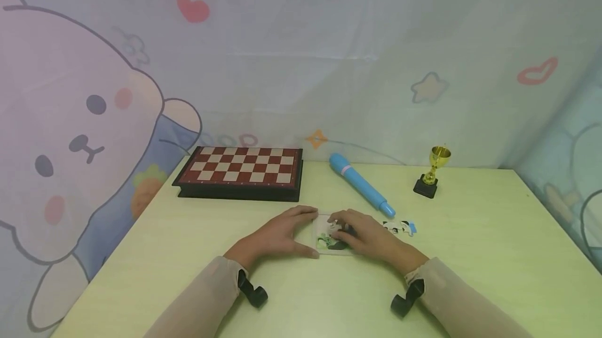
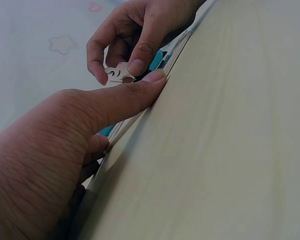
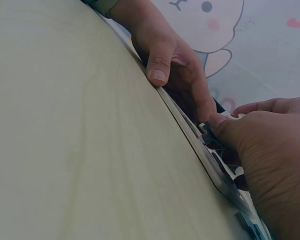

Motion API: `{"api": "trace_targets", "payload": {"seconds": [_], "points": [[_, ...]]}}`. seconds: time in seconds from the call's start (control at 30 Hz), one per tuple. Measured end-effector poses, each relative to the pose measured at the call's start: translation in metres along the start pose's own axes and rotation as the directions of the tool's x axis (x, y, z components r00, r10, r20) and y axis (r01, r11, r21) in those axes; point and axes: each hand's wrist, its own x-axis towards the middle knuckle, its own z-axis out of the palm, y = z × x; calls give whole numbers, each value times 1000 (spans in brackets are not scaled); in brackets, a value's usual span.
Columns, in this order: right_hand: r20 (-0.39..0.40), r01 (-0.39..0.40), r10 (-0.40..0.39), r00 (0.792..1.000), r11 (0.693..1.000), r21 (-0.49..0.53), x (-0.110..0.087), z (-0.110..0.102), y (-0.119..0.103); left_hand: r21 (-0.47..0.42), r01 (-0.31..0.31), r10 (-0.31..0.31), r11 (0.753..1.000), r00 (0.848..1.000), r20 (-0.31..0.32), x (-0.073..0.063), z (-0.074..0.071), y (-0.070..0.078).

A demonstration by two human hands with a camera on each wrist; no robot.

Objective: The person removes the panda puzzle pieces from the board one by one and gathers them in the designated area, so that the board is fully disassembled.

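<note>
A small jigsaw puzzle board [image 1: 322, 220] with a panda picture and green parts lies flat on the table between the hands. My left hand [image 1: 281, 233] holds it at the left side, thumb on the near edge and fingers by the far edge. Over the board, my right hand [image 1: 369, 234] pinches a puzzle piece [image 2: 118, 72] between thumb and fingers; the piece looks tilted and shows part of a panda face. Its lower part is hidden by the thumbs in the left wrist view. Another panda piece [image 1: 400, 228] lies just right of the right hand.
A folded chessboard box [image 1: 240, 168] stands at the back left. Behind the right hand lies a blue stick-shaped thing [image 1: 362, 185] with a rounded end. A gold trophy cup [image 1: 432, 171] on a black base stands at the back right, before a printed cloth [image 1: 301, 66].
</note>
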Motion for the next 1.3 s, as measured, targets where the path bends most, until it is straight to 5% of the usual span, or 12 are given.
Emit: {"api": "trace_targets", "payload": {"seconds": [0.63, 1.3], "points": [[15, -32, 32, 999, 1000, -1, -1, -1, 0, -5, 11, -11, 1000, 1000, -4, -1, 0, 1], [-218, 2, -4, 976, 1000, -6, 0, -2, 1, -12, 17, -17, 1000, 1000, 4, -1, 0, 1]]}}
